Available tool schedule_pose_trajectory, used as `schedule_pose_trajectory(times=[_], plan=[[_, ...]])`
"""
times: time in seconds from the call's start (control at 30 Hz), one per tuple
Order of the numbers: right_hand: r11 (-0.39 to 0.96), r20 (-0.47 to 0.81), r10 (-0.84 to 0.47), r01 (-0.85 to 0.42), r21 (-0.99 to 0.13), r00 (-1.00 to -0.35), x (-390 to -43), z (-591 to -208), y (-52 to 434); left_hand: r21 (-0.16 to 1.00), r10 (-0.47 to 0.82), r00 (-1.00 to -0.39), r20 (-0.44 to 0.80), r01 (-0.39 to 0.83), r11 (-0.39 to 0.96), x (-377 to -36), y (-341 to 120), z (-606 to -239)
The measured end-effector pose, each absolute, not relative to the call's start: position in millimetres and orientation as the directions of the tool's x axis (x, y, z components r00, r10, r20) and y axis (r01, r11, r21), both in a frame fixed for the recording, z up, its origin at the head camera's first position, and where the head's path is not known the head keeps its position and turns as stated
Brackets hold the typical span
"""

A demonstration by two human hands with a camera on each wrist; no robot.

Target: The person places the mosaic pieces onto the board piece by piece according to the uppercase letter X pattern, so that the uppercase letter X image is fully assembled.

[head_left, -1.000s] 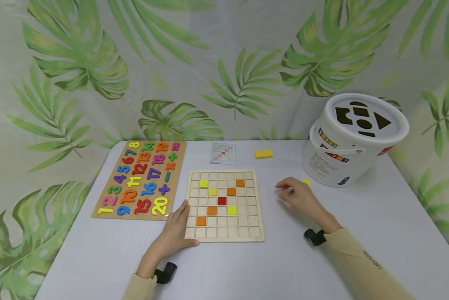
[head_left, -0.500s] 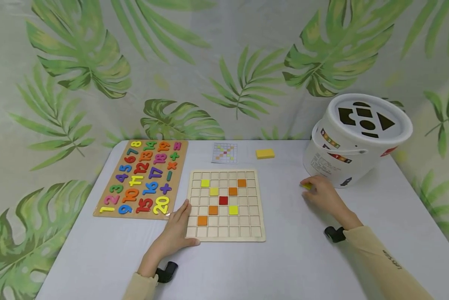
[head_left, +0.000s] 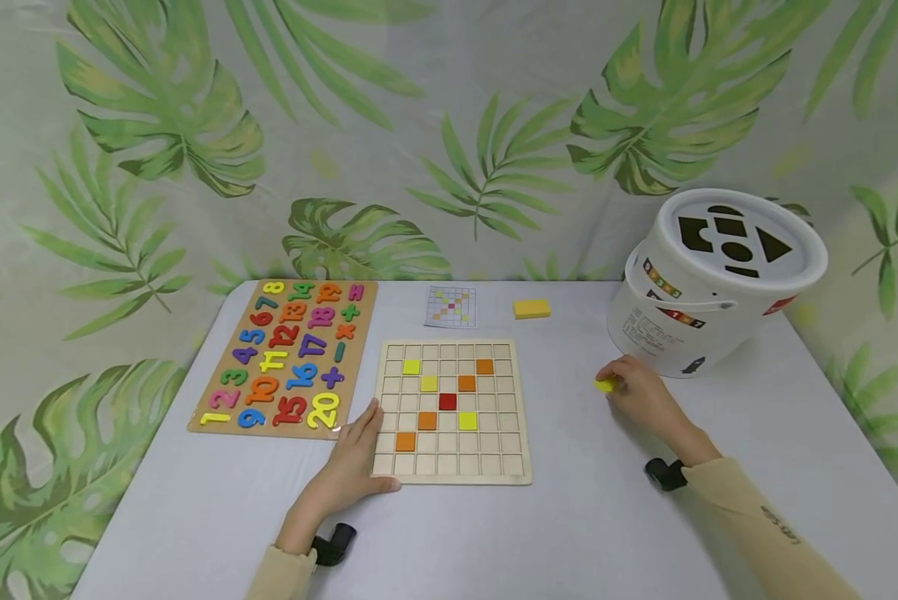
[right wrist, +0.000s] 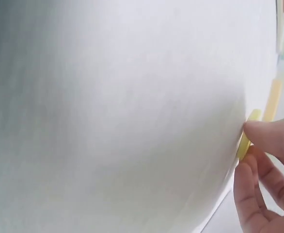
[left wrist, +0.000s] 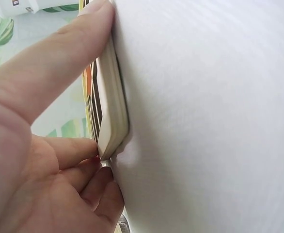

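Note:
A wooden grid board [head_left: 501,467] lies flat on the table with yellow, orange and red square tiles in some of its cells. My left hand [head_left: 346,467] rests at its near left corner, fingers along the left side and thumb against the near edge. In the left wrist view, the thumb and fingers of the left hand [left wrist: 50,145] touch the board's pale rim [left wrist: 112,102]. To the right, my right hand [head_left: 641,402] pinches a yellow tile [head_left: 604,386] close to the tabletop. The right wrist view shows this tile [right wrist: 244,145] between thumb and fingertips.
A white bucket [head_left: 647,337] with shaped holes in its lid stands behind the right hand. At the back lie a yellow block [head_left: 531,309] and a printed pattern card [head_left: 451,307]. A number puzzle board [head_left: 217,427] lies to the left.
My right hand has moved right toward the bucket and taken hold of the yellow tile lying there, then shifted it slightly nearer. The left hand stays at the board's corner.

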State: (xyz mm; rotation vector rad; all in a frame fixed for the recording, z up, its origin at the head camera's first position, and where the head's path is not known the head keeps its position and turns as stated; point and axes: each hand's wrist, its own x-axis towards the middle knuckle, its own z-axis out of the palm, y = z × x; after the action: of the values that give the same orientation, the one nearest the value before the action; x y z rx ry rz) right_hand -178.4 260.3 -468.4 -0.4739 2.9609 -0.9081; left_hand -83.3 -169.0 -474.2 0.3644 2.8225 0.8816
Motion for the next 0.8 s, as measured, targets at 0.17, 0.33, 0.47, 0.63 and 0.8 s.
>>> schedule_pose_trajectory(times=[0.17, 0.33, 0.47, 0.63, 0.8], plan=[[0.797, 0.01, -0.278, -0.236, -0.556, -0.961, -176, -466, 246, 0.576, 0.271, -0.958, -0.089, 0.173, 0.799, -84, -169, -474], [0.802, 0.001, -0.286, -0.24, -0.547, -0.958, -176, -465, 226, 0.576, 0.268, -0.959, -0.09, 0.169, 0.8, -83, -168, -474], [0.762, 0.031, -0.342, -0.297, -0.575, -0.939, -172, -465, 207, 0.577, 0.269, -0.959, -0.092, 0.169, 0.799, -83, -168, -473], [0.654, 0.101, -0.492, -0.443, -0.613, -0.865, -155, -459, 175, 0.584, 0.269, -0.958, -0.095, 0.166, 0.795, -84, -168, -474], [0.601, 0.072, -0.607, -0.516, -0.611, -0.792, -138, -455, 146, 0.58, 0.267, -0.959, -0.094, 0.165, 0.798, -84, -168, -474]])
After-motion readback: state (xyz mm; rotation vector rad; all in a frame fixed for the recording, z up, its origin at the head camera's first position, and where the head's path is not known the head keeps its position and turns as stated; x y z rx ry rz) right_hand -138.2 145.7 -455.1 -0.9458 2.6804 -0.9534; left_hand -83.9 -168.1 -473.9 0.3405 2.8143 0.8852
